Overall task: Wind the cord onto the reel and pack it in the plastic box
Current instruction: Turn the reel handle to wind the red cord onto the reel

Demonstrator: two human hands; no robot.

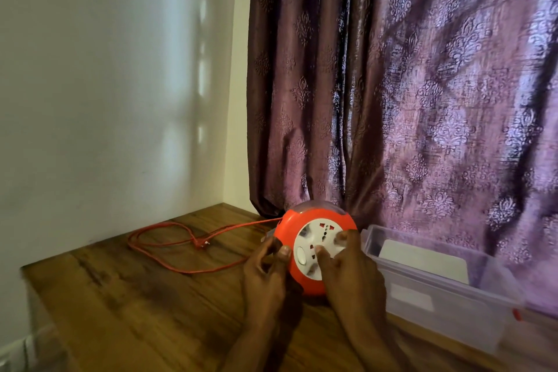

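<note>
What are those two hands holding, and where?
The round orange cord reel: left hand grips its left rim, right hand presses fingers on its white socket face.

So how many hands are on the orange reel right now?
2: the left hand grips the cord reel's left rim, the right hand rests its fingers on the white socket face.
</note>
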